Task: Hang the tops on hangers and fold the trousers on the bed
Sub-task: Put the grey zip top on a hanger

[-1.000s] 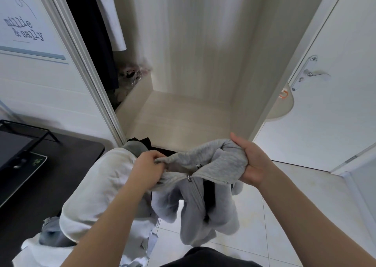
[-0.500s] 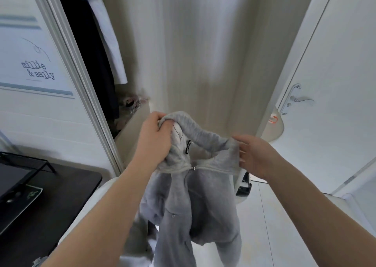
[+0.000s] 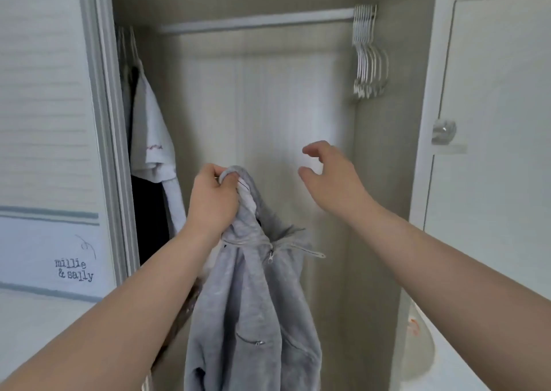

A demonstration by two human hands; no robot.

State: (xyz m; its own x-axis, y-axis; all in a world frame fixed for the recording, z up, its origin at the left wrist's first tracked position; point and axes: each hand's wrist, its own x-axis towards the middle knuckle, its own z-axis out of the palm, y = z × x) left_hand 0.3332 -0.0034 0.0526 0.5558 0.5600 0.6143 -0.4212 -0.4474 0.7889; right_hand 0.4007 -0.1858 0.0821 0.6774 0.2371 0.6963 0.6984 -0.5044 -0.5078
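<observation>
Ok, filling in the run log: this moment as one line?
left hand: grips grey zip hoodie at its top | right hand: open, empty, raised toward white hangers on wardrobe rail | hoodie: not yet hung

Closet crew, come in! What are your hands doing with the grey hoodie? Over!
Left hand grips grey hoodie by the hood. Right hand open, empty, below white hangers. Nothing between hand and hangers.

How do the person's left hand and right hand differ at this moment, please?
The left hand grips the grey hoodie by its bunched top, fingers curled round the cloth; the right hand holds nothing, its fingers loosely spread. The left hand is lower and nearer the middle; the right hand is higher, nearer the empty white hangers at the right of the rail. Both are held up before the open wardrobe.
</observation>
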